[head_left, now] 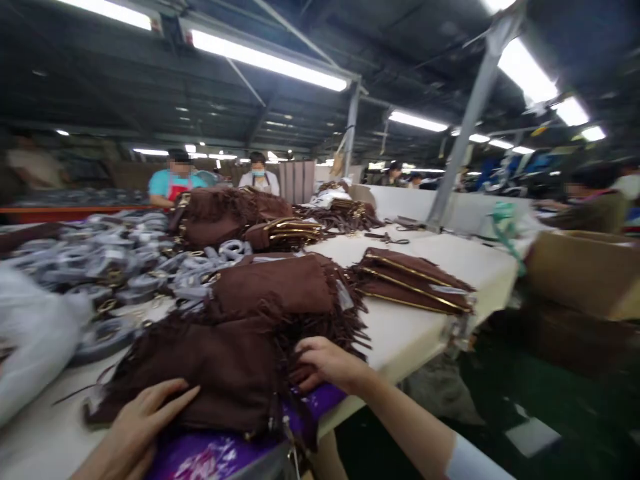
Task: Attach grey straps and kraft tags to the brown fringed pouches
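Note:
A dark brown fringed bag [215,373] lies flat at the table's near edge, partly over a purple printed plastic sheet [200,457]. My left hand [145,420] rests on the bag's lower left part, thumb and fingers apart. At the bag's right side, my right hand [320,363] has its fingers curled among the fringe; its fingertips are partly hidden, and what they grip cannot be made out. Just behind lies another brown fringed bag [280,287]. Several brown bags with gold zippers [415,280] are stacked to the right.
Many grey wrapped straps [110,260] cover the table's left, beside a white plastic bag [35,340]. Brown bags [215,217] are heaped behind. Scissors [387,238] lie on the white table [345,250]. Cardboard boxes [585,273] stand at right. Several people are in the background.

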The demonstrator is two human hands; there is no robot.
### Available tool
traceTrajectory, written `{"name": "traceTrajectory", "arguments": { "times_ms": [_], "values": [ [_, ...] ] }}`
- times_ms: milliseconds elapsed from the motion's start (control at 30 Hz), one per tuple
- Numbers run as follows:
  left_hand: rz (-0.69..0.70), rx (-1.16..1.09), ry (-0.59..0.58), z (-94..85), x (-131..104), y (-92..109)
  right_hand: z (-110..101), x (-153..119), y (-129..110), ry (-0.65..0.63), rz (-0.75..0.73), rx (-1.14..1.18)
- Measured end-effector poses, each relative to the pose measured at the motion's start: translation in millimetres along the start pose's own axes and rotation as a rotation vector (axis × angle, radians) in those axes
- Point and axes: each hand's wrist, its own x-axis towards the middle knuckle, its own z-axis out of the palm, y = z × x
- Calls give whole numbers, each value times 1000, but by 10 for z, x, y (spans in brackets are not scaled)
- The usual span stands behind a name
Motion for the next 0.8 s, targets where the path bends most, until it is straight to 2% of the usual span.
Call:
{"name": "traceTrajectory", "arguments": {
  "times_ms": [67,100,200,233,300,400,467,567,667,733,800],
  "values": [
    [35,1,-38,-129,-27,152,-51,-55,33,12,-48,-88],
    [-15,14,-60,-182,-4,269,-52,-61,15,29,-95,-123],
    [-172,38,-74,-222,132,714,73,-79,-123,96,-407,-398],
    [-212,28,-94,-191,168,865,147,-103,-173,75,-533,-522],
    [-263,2,-142,-80,191,1113,301,-182,-240,-65,-694,-767],
    [-330,-57,-153,116,128,1279,418,-313,-230,-298,-659,-1047],
    [-362,-116,-113,212,70,1273,357,-368,-174,-327,-609,-1130],
    [-371,-195,-26,295,-5,1226,118,-378,-96,-286,-575,-1081],
    [-352,-265,55,365,-80,1238,-55,-356,-75,-187,-572,-1052],
    [-346,-324,75,414,-123,1273,-34,-356,-78,-108,-525,-991],
    [-382,-405,66,453,-139,1305,79,-360,-75,-81,-459,-877]
  ]
}}
